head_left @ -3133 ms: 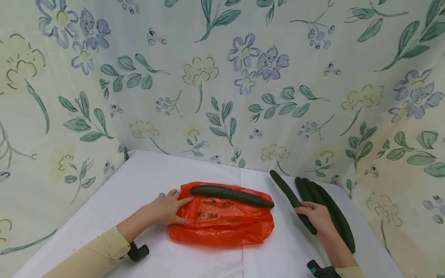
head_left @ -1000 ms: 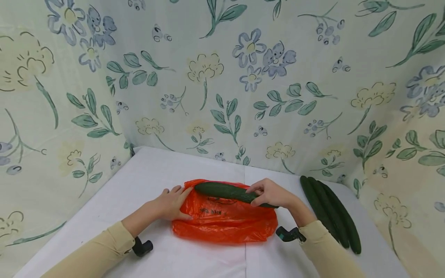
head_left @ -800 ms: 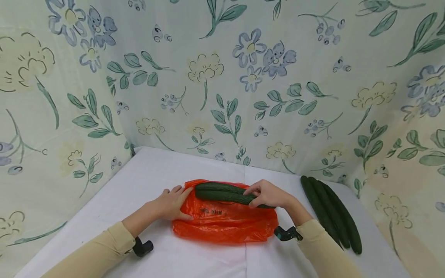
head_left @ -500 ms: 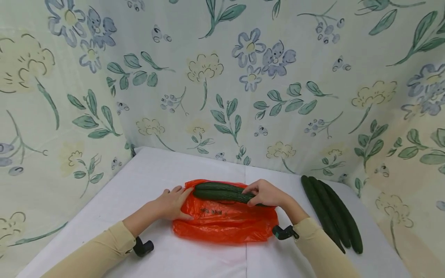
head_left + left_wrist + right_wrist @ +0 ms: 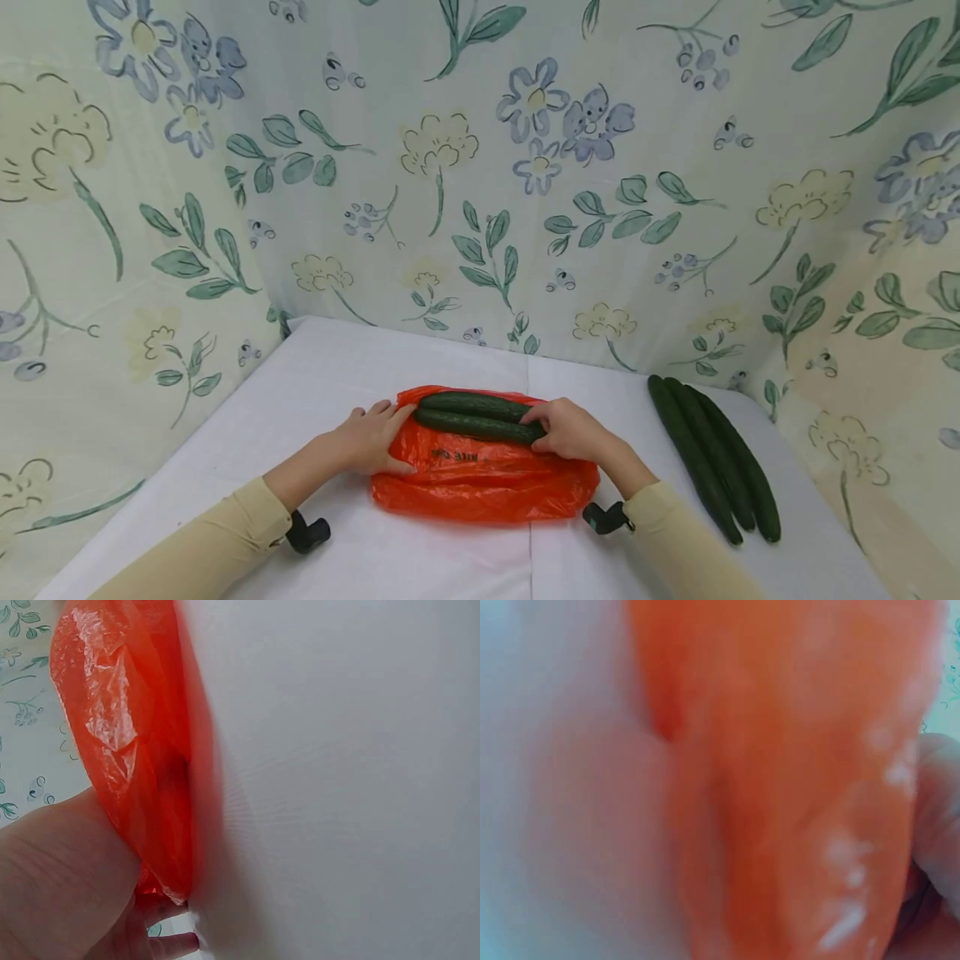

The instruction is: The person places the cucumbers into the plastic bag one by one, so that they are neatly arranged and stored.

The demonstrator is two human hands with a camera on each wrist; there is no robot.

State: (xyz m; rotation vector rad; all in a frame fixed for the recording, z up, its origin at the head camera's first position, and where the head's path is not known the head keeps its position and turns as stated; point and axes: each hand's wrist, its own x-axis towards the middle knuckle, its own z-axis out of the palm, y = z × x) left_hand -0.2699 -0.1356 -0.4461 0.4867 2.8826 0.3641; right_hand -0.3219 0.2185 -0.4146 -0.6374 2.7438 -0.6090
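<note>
Two dark green cucumbers lie side by side on a flattened red plastic bag [image 5: 480, 492] with dark print. My right hand [image 5: 572, 429] holds the right end of the near cucumber [image 5: 468, 425], thumb and fingers at its tip. Behind it, the far cucumber [image 5: 472, 403] has its right end hidden by that hand. At the bag's left edge rests my left hand [image 5: 363, 437], fingers spread. The left wrist view shows the bag [image 5: 124, 727] bulging beside the left palm [image 5: 67, 877]. In the blurred right wrist view, the bag [image 5: 780, 787] covers most of the right hand [image 5: 939, 817].
Three more cucumbers [image 5: 708, 458] lie together at the right of the white-covered table [image 5: 427, 558]. Floral cloth [image 5: 465, 250] hangs behind and along both sides. A black wrist camera [image 5: 307, 533] sits under each forearm.
From the right of the bag, my right hand has carried a cucumber over and laid it in front of the other one. The hand has slid to its right end. My left hand stays put.
</note>
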